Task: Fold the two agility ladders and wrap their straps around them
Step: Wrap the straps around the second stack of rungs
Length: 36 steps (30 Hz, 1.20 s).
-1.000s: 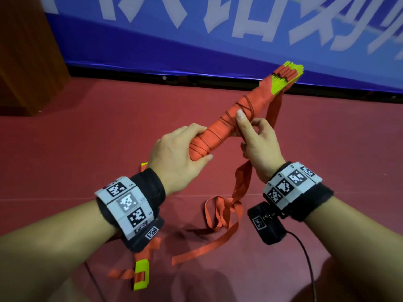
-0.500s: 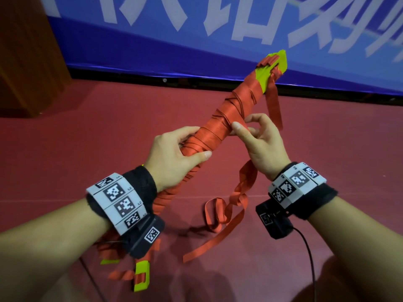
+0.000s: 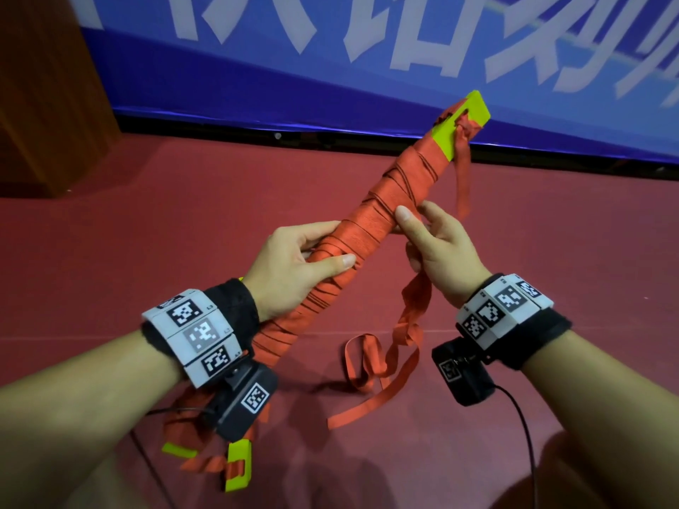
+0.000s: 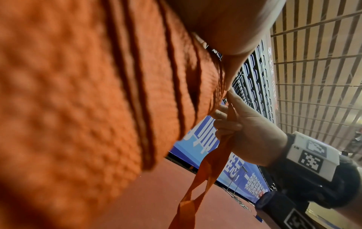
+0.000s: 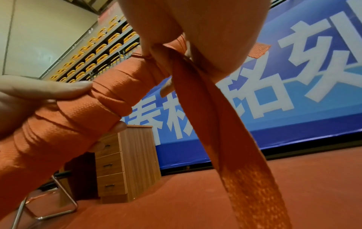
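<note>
In the head view we see the left hand [image 3: 294,266] wrapped around the folded ladder bundle [image 3: 371,229], held slanting above the red floor [image 3: 110,259]. Further right, the right hand [image 3: 437,247] pinches the loose strap [image 3: 411,317] against the bundle. Only the right wrist view shows a wooden drawer cabinet [image 5: 125,162] and 1 metal chair frame [image 5: 58,206].

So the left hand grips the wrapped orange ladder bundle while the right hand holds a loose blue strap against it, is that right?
Not quite: the strap is orange, not blue, as the head view shows. The blue belongs to the banner behind. The rest holds: the left hand grips the wrapped orange ladder bundle and the right hand holds the loose strap against it.
</note>
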Each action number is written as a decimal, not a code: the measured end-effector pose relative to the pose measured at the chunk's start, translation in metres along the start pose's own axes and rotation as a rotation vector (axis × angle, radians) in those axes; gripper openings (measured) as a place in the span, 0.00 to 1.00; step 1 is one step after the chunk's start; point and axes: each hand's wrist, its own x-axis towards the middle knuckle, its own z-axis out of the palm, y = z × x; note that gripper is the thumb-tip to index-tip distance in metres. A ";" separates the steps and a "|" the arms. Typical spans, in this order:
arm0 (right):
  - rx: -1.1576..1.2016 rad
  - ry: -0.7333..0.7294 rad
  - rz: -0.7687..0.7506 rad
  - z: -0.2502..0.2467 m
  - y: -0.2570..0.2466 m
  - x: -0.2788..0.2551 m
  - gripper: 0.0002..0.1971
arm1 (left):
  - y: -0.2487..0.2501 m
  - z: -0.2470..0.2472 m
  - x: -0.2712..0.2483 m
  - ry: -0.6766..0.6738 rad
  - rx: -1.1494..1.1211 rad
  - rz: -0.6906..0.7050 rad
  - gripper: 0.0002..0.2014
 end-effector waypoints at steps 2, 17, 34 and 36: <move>0.050 -0.021 0.038 0.000 0.001 0.000 0.20 | 0.000 -0.001 0.000 -0.035 -0.005 -0.017 0.19; 0.204 0.257 0.233 0.028 0.006 0.009 0.16 | -0.011 0.009 0.001 0.071 0.846 0.061 0.44; -0.051 0.136 0.047 0.011 0.000 -0.004 0.13 | -0.017 0.009 0.005 0.199 0.490 0.152 0.32; -0.056 0.096 0.032 0.011 -0.002 -0.005 0.17 | -0.014 0.008 0.004 0.205 0.440 0.133 0.31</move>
